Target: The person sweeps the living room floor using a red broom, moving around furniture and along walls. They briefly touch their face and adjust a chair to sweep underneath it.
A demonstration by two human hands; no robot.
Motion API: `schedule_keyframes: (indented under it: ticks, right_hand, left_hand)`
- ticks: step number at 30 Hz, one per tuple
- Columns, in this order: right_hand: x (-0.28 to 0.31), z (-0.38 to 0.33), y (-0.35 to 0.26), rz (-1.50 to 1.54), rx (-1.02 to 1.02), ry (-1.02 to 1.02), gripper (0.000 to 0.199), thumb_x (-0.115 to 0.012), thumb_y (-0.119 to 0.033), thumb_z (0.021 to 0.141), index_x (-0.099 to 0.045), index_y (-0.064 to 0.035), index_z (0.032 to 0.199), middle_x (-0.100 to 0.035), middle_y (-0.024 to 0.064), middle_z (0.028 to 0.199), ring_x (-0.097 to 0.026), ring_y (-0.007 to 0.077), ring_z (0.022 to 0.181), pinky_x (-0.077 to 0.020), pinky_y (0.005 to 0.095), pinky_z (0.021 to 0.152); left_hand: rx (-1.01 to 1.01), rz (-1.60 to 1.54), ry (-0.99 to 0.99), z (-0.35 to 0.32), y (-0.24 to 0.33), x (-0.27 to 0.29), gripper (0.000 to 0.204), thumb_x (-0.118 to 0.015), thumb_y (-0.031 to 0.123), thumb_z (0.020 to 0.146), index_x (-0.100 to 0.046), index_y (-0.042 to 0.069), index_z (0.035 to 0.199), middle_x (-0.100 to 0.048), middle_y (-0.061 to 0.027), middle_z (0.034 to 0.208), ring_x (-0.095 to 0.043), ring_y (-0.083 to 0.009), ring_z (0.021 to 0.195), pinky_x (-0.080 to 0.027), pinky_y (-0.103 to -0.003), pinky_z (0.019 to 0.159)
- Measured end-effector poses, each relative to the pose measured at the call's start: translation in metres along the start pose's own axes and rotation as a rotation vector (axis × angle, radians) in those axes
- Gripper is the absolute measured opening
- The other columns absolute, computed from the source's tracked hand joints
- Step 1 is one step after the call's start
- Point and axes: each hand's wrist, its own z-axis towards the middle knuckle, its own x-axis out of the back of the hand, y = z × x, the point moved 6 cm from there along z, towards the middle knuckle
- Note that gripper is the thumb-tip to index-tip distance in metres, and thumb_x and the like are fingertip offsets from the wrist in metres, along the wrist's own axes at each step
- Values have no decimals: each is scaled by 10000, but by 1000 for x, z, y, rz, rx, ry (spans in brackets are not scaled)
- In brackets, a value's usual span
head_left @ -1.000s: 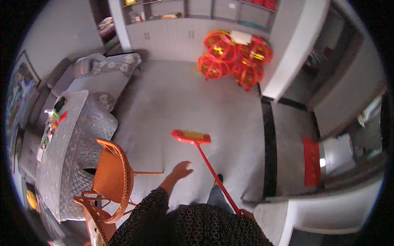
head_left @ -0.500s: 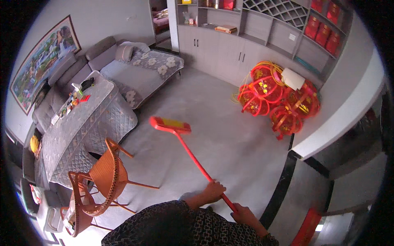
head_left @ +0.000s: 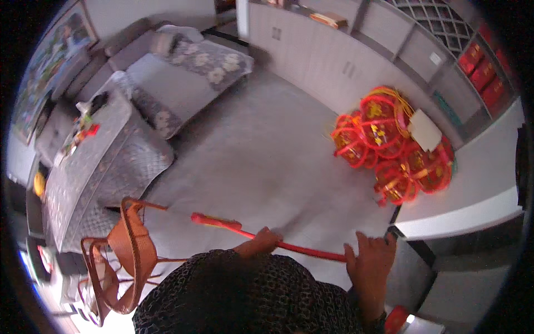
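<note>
My left hand (head_left: 259,242) is closed round the red handle of a broom (head_left: 311,251), near its head. The broom lies almost level across the front of my body. Its narrow red head, with a yellowish strip, points left toward the rattan chair (head_left: 133,245). At the right end of the handle, my right hand (head_left: 371,264) is open with its fingers spread. The thumb side of that hand is beside the handle's tip; whether it touches is unclear.
Several red lanterns (head_left: 384,122) are piled on the floor by the long cabinet (head_left: 311,50), with a pale flat box (head_left: 425,131) on top. A cloth-covered table (head_left: 94,161) and a grey sofa (head_left: 172,83) stand left. A white-edged wall (head_left: 456,222) juts in at right.
The broom has swung from pointing forward to lying across me, its head drawn nearer. My right hand has opened and moved right and up. The view has shifted too.
</note>
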Motion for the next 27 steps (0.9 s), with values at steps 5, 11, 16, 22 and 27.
schedule_keyframes:
  ticks: [5,11,16,22,27]
  right_hand:
    - [31,106,28,199,58,228,316,-671,-213,719,-586,-49,976,-551,60,633,-553,232,677,-288,472,969]
    - [-41,221,80,1756,-69,-11,560,-641,-13,679,-434,9,1198,-635,142,837,-630,237,812,-522,355,705]
    - [-93,332,92,1907,561,-391,329,-584,-57,690,-578,-15,1016,-635,145,861,-614,286,870,-440,407,834]
    - [-108,480,123,1876,624,-432,87,-533,-95,702,-583,-25,715,-599,82,706,-596,268,759,-429,406,785]
    - [-100,586,144,1883,578,-319,61,-497,-55,649,-544,-28,621,-559,59,597,-580,249,652,-443,399,732]
  left_hand:
    - [59,-111,221,49,-42,79,162,-534,186,767,-561,176,926,-621,-60,692,-616,-243,664,-397,-404,769]
    - [128,-156,428,138,-92,159,142,-549,171,760,-595,171,893,-616,-59,685,-602,-245,685,-376,-389,780]
    - [143,-190,516,205,-152,215,139,-540,176,777,-600,179,903,-621,-67,714,-604,-264,729,-372,-421,789]
    - [410,-226,554,292,-212,311,192,-612,226,745,-594,177,929,-612,-60,750,-585,-263,811,-382,-433,787]
    - [435,-246,1016,343,-246,425,263,-680,222,697,-586,145,930,-586,-68,806,-565,-273,823,-398,-410,760]
